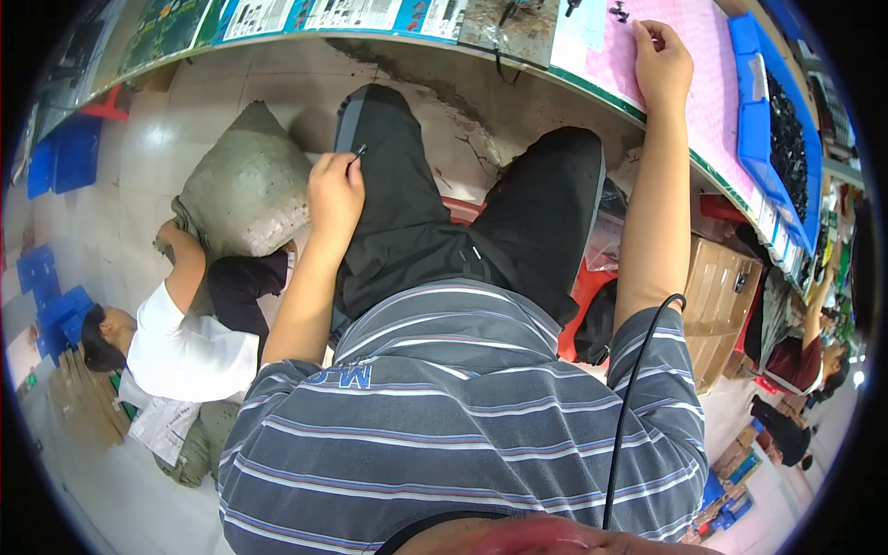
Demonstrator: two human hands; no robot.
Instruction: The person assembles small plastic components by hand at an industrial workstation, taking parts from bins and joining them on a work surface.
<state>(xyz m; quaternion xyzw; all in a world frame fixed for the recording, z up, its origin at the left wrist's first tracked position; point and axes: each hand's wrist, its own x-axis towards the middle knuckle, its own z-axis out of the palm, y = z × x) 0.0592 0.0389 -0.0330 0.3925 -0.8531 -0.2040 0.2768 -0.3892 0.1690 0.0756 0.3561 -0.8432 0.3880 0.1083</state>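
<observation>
The head-worn wide fisheye looks down on both hands (pixel 336 194) (pixel 664 74).

Grey striped short-sleeved shirt (pixel 462 435), black trousers (pixel 393 194), black cable (pixel 626 400)

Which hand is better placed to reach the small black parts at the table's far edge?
Probably the right hand: it's over the pink sheet, close to those small black parts. The left hand is away from the table, by the left leg, pinching a dark piece.

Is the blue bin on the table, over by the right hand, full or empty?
Not empty: many small black pieces show inside the blue bin. I can't tell how deep they go.
</observation>
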